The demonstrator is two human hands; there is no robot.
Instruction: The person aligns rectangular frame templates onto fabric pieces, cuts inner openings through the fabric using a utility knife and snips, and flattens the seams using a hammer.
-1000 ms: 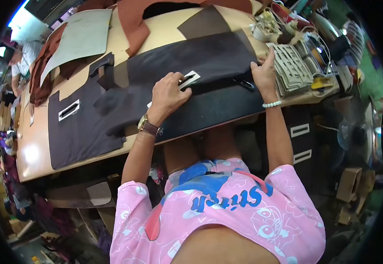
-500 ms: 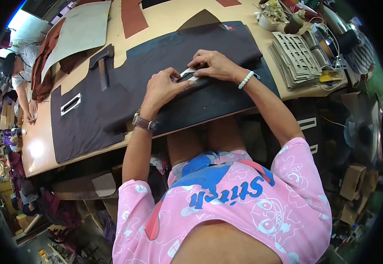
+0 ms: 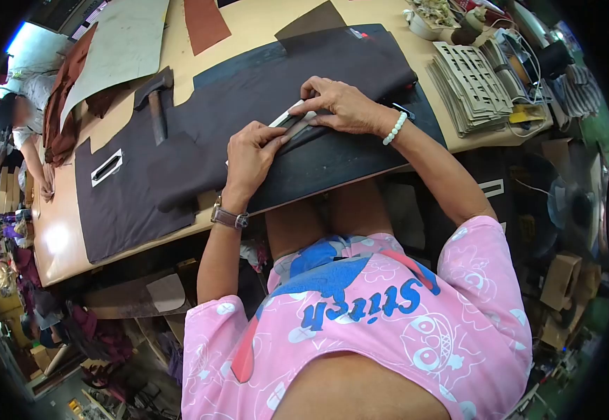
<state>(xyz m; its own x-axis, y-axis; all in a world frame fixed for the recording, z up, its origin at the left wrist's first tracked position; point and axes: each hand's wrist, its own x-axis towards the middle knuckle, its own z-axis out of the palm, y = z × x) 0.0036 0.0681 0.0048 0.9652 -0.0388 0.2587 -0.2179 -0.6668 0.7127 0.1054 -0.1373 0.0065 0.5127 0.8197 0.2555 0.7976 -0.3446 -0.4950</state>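
- We pinched the dark sheet [image 3: 199, 140] with our left hand [image 3: 250, 155] and right hand [image 3: 346, 107] near the surface's [image 3: 58, 245] front edge.
- The white strip [image 3: 285, 115] lay between our hands.

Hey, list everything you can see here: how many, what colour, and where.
White strip: 1, white, between the hands
Dark sheet: 1, dark brown, across the table
Table: 1, pale wood, beneath
Black board: 1, black, partly under the dark sheet
Hammer: 1, brown handle, on the dark sheet
Slotted frame: 1, white, dark sheet's left part
Grey sheet: 1, pale grey, far left
Rust strip: 1, rust-brown, far edge
Slotted templates: one stack, cream, right end
Tub: 1, white, far right
Co-worker: 1, pale top, left
Background clutter: too blurred to count
Shirt: 1, pink, on the wearer
Left hand: 1, brown-strapped watch, at the white strip
Right hand: 1, pale bead bracelet, at the white strip
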